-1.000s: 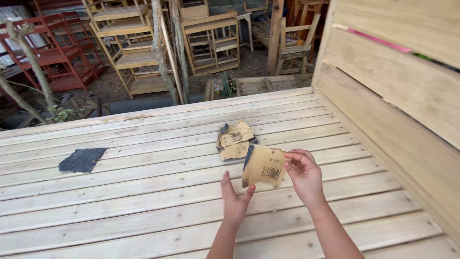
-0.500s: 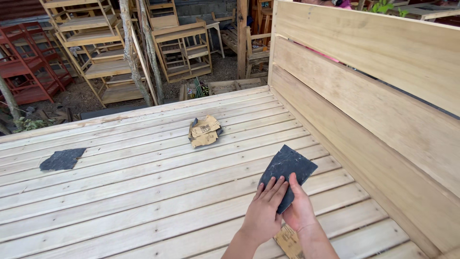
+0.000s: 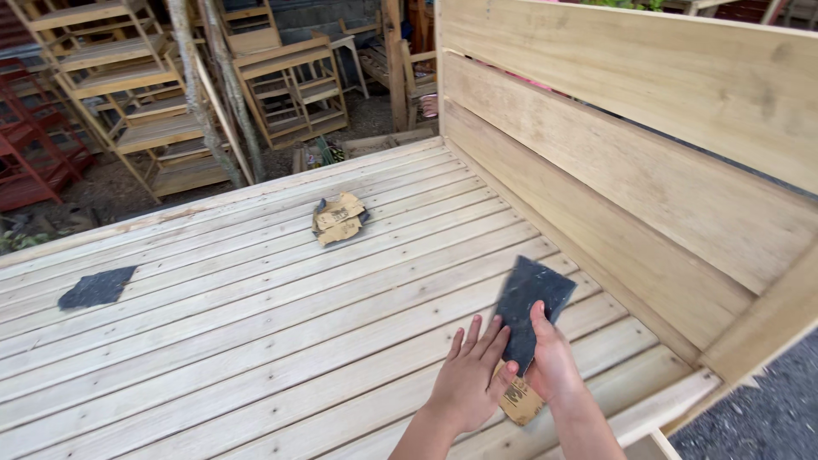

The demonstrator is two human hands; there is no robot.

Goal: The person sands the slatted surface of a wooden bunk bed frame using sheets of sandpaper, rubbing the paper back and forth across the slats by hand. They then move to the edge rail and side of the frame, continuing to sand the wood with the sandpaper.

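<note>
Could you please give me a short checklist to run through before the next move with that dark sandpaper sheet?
1. Right hand grips the dark sandpaper sheet, thumb on top: ok.
2. Left hand steadies the sheet's edge, fingers spread: ok.
3. Dark face of the sheet turned up, tan backing below: ok.
4. Slats beside the hands free of clutter: ok.
5. Crumpled tan sandpaper and the flat dark piece lie well away: ok.
6. Wear on the grit: cannot tell.
</note>
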